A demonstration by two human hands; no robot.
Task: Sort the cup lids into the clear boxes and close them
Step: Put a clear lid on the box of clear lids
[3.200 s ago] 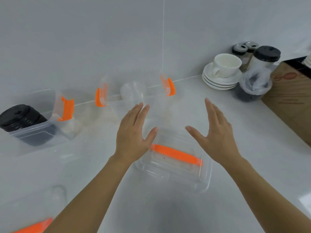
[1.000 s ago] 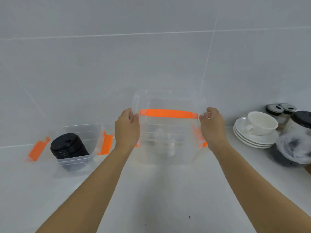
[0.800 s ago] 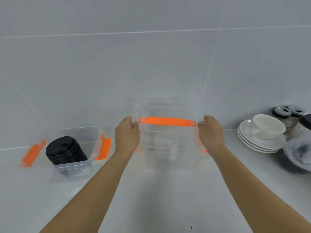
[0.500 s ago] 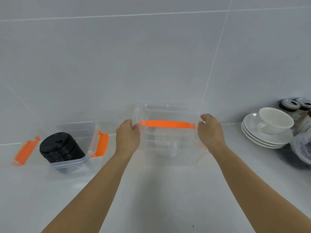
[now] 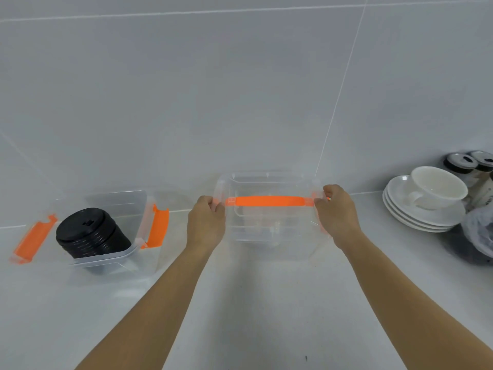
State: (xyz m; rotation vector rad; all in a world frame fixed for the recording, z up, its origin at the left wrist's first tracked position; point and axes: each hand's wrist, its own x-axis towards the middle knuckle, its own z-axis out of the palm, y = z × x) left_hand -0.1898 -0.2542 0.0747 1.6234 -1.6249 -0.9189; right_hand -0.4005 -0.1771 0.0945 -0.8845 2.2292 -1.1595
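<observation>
Gripping lidded clear box ends: left hand, right hand; long axis left-right.

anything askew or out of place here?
Yes: the stack of black lids leans tilted in the open left box, whose orange latches hang open. The box with the orange handle looks square.
</observation>
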